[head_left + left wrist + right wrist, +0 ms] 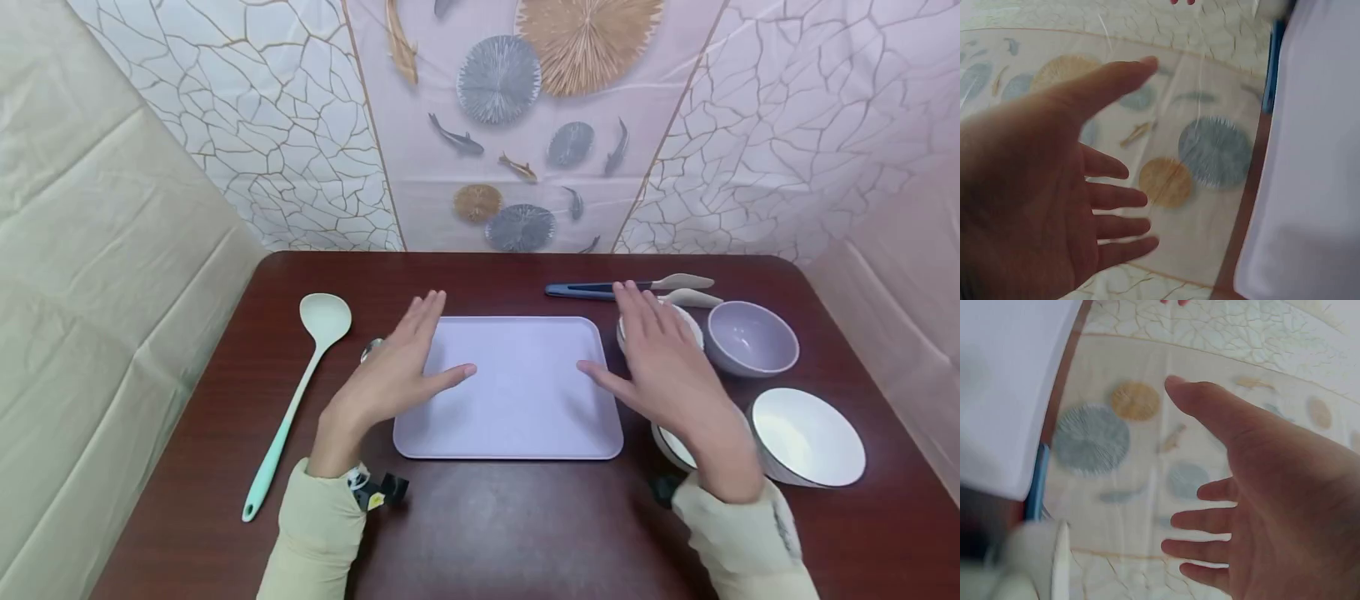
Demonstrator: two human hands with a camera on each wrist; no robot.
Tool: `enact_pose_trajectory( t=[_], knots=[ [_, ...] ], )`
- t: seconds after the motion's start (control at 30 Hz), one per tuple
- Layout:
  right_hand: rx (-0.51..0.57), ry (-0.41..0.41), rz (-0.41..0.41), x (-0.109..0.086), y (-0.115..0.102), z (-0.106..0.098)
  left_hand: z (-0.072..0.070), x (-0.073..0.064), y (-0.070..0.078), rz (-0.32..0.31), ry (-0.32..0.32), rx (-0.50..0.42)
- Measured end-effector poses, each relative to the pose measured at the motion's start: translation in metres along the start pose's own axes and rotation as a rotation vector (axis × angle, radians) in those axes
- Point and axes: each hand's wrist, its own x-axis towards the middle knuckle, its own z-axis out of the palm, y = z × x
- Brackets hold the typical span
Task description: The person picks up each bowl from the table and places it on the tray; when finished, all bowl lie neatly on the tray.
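Note:
Over the left end of a pale lilac tray (517,392) my left hand (397,367) is held with straight fingers and the thumb spread inward. My right hand (667,367) mirrors it over the tray's right end, partly covering two white bowls behind it. Both palms face each other, and neither hand holds anything. In the left wrist view the left hand (1054,181) shows its bare palm beside the tray (1310,162). The right wrist view shows the right hand (1272,481) likewise, with the tray (1010,381) at upper left.
A mint-handled ladle (300,400) lies at the left. A shiny metal piece (371,349) is mostly hidden behind the left hand. Blue-handled tongs (585,290) lie at the back right, near a lilac bowl (752,339) and a white bowl (808,437). Patterned cloth hangs behind the table.

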Motion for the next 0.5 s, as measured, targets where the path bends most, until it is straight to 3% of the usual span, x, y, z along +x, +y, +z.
enact_pose_trajectory(
  t=[0.13,0.27,0.4,0.5],
  knots=[
    [0.049,0.101,0.018,-0.030,0.023,-0.020,0.007,-0.013,-0.006,0.012,-0.027,-0.173],
    [0.190,0.157,0.194,-0.073,0.066,-0.031,0.022,-0.033,-0.020,-0.006,0.010,-0.263],
    [0.344,0.179,0.363,-0.111,0.106,-0.024,0.044,-0.046,-0.031,-0.059,0.076,-0.334],
    [0.394,0.169,0.404,-0.132,0.126,-0.011,0.060,-0.048,-0.037,-0.091,0.134,-0.354]
  ],
)
